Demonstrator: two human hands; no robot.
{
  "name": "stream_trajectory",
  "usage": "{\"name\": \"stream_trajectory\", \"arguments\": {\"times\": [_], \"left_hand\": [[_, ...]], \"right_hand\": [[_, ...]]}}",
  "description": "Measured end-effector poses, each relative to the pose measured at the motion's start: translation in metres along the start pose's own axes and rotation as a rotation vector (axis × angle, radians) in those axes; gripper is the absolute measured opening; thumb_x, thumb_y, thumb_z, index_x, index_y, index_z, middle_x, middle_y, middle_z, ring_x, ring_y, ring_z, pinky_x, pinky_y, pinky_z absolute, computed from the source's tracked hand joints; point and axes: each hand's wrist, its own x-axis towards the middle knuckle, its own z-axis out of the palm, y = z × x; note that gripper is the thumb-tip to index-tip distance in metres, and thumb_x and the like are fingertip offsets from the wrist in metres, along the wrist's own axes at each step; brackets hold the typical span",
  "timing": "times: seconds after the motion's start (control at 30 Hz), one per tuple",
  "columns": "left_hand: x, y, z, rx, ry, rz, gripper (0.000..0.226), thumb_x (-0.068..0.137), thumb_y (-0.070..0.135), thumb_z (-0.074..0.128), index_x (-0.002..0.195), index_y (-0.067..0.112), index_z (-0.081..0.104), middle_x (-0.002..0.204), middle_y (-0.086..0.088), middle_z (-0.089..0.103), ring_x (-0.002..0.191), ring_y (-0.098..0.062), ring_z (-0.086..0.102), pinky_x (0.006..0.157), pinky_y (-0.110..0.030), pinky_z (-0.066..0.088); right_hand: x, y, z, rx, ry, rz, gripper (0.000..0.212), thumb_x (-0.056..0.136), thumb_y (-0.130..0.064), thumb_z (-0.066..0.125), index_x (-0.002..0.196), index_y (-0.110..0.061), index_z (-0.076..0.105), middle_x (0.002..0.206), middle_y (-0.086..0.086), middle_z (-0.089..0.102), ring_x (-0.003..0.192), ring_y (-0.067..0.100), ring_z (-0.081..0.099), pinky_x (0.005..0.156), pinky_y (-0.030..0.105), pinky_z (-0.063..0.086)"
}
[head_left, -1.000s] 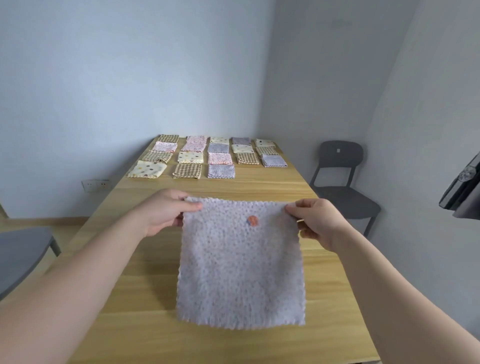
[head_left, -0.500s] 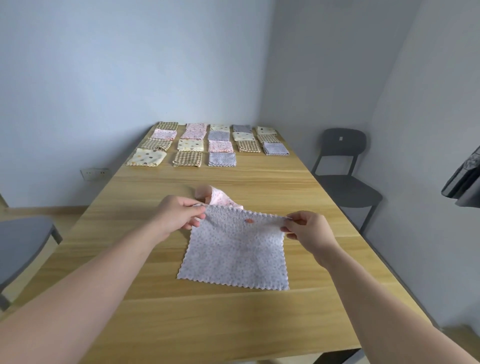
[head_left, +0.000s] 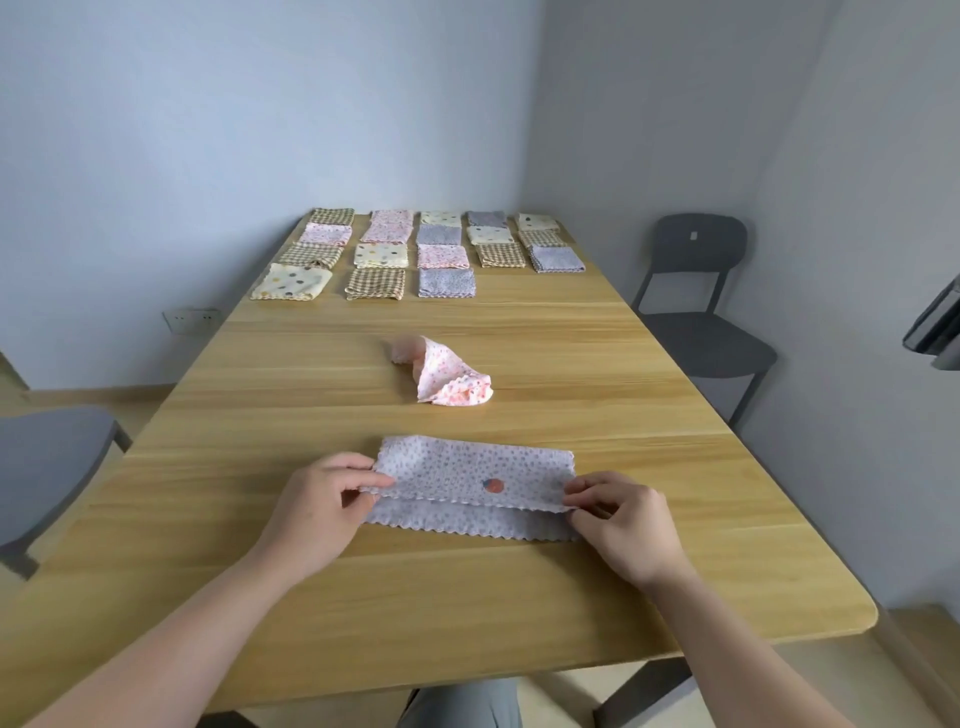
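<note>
Work item: one grey dotted cloth (head_left: 467, 470), lying flat on the near half of the wooden table (head_left: 467, 597), straight in front of me.
Condition of cloth: doubled over. The top layer stops short of the bottom layer's near scalloped edge, so a strip of the bottom layer shows.
Left hand (head_left: 317, 506): fingers curled, thumb and fingertips pinching the left near corner of the top layer.
Right hand (head_left: 618, 525): fingers curled, thumb and fingertips pinching the right near corner of the top layer.
Markings: one small round orange-and-blue mark (head_left: 493, 485) on the top layer, right of centre. I cannot make out any lettering on it.
Loose item: one pink spotted cloth (head_left: 449, 382), crumpled, mid-table, well apart from the grey cloth on its far side.
Folded stock: folded cloths (head_left: 447, 282) at the far end of the table, laid in five columns. I count seventeen.
Count by pattern: five checked, five cream with spots, four grey, three pink.
Seating: two chairs, one dark chair (head_left: 696, 291) on the right of the table and one grey chair (head_left: 47, 467) on the left.
Wall fitting: one socket plate (head_left: 192, 319) low on the left wall.
</note>
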Motion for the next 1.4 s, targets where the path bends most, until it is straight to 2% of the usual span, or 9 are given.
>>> {"name": "stream_trajectory", "arguments": {"times": [0.13, 0.27, 0.43, 0.6, 0.77, 0.9, 1.0, 1.13, 1.4], "left_hand": [[-0.01, -0.002, 0.002, 0.047, 0.05, 0.07, 0.034, 0.085, -0.001, 0.074, 0.097, 0.031, 0.081, 0.112, 0.018, 0.065, 0.06, -0.015, 0.061, 0.06, -0.011, 0.044], [-0.012, -0.006, 0.004, 0.031, 0.097, 0.07, 0.037, 0.083, 0.001, 0.076, 0.093, 0.036, 0.08, 0.114, 0.016, 0.066, 0.056, -0.015, 0.061, 0.06, -0.01, 0.044], [-0.014, -0.003, 0.005, -0.004, 0.102, 0.079, 0.038, 0.08, 0.0, 0.078, 0.086, 0.038, 0.079, 0.125, 0.011, 0.066, 0.095, 0.008, 0.064, 0.076, -0.004, 0.045], [-0.014, -0.007, 0.008, 0.05, 0.081, 0.141, 0.033, 0.08, 0.0, 0.076, 0.082, 0.033, 0.078, 0.146, 0.014, 0.053, 0.083, -0.012, 0.073, 0.07, -0.024, 0.055], [-0.015, -0.01, 0.011, 0.055, 0.062, 0.156, 0.03, 0.08, 0.007, 0.071, 0.08, 0.036, 0.073, 0.134, 0.025, 0.058, 0.072, -0.017, 0.07, 0.069, -0.029, 0.055], [-0.018, -0.005, 0.009, 0.23, 0.166, 0.301, 0.016, 0.079, 0.038, 0.061, 0.076, 0.03, 0.074, 0.123, 0.017, 0.067, 0.111, -0.014, 0.061, 0.092, -0.036, 0.047], [-0.018, 0.002, 0.006, 0.343, 0.178, 0.428, 0.022, 0.078, 0.048, 0.067, 0.083, 0.029, 0.077, 0.121, 0.012, 0.068, 0.115, -0.016, 0.058, 0.094, -0.037, 0.039], [-0.015, 0.006, 0.012, 0.355, 0.044, 0.582, 0.03, 0.086, 0.047, 0.064, 0.101, 0.027, 0.08, 0.112, 0.014, 0.069, 0.111, -0.01, 0.061, 0.096, -0.035, 0.048], [-0.011, 0.011, 0.021, 0.305, 0.002, 0.578, 0.03, 0.096, 0.038, 0.051, 0.089, 0.026, 0.078, 0.092, 0.018, 0.069, 0.09, -0.001, 0.063, 0.078, -0.017, 0.053]], "right_hand": [[-0.006, 0.002, 0.002, -0.011, 0.007, -0.057, 0.023, 0.071, 0.001, 0.077, 0.075, -0.021, 0.082, 0.094, -0.02, 0.071, 0.092, -0.007, 0.065, 0.08, 0.005, 0.047], [-0.007, 0.006, 0.006, -0.002, 0.002, -0.107, 0.025, 0.069, 0.005, 0.076, 0.07, -0.019, 0.079, 0.091, -0.017, 0.07, 0.09, -0.002, 0.066, 0.078, 0.007, 0.047], [-0.007, 0.009, 0.005, -0.006, -0.024, -0.125, 0.022, 0.069, 0.006, 0.074, 0.068, -0.016, 0.076, 0.091, -0.014, 0.069, 0.091, 0.0, 0.065, 0.077, 0.006, 0.044], [-0.009, 0.011, 0.008, -0.05, -0.042, -0.173, 0.011, 0.07, -0.01, 0.067, 0.068, -0.019, 0.073, 0.093, -0.019, 0.064, 0.089, 0.002, 0.064, 0.075, 0.008, 0.044], [-0.011, 0.012, 0.011, -0.079, -0.054, -0.223, 0.011, 0.073, -0.02, 0.061, 0.068, -0.019, 0.07, 0.096, -0.021, 0.061, 0.084, 0.005, 0.063, 0.071, 0.021, 0.049], [-0.013, 0.009, 0.011, -0.134, -0.031, -0.248, 0.027, 0.082, -0.042, 0.06, 0.066, -0.022, 0.066, 0.101, -0.016, 0.061, 0.088, 0.002, 0.061, 0.072, 0.024, 0.049], [-0.015, 0.007, 0.011, -0.337, 0.072, -0.383, 0.028, 0.084, -0.053, 0.067, 0.077, -0.026, 0.07, 0.11, -0.009, 0.062, 0.104, 0.012, 0.056, 0.083, 0.034, 0.044], [-0.016, 0.007, 0.014, -0.406, 0.016, -0.459, 0.025, 0.082, -0.055, 0.071, 0.092, -0.033, 0.075, 0.108, -0.013, 0.062, 0.105, 0.014, 0.056, 0.084, 0.038, 0.044], [-0.019, 0.006, 0.017, -0.387, -0.014, -0.526, 0.021, 0.094, -0.039, 0.06, 0.096, -0.029, 0.079, 0.098, -0.013, 0.068, 0.09, 0.012, 0.065, 0.076, 0.036, 0.053]]}}
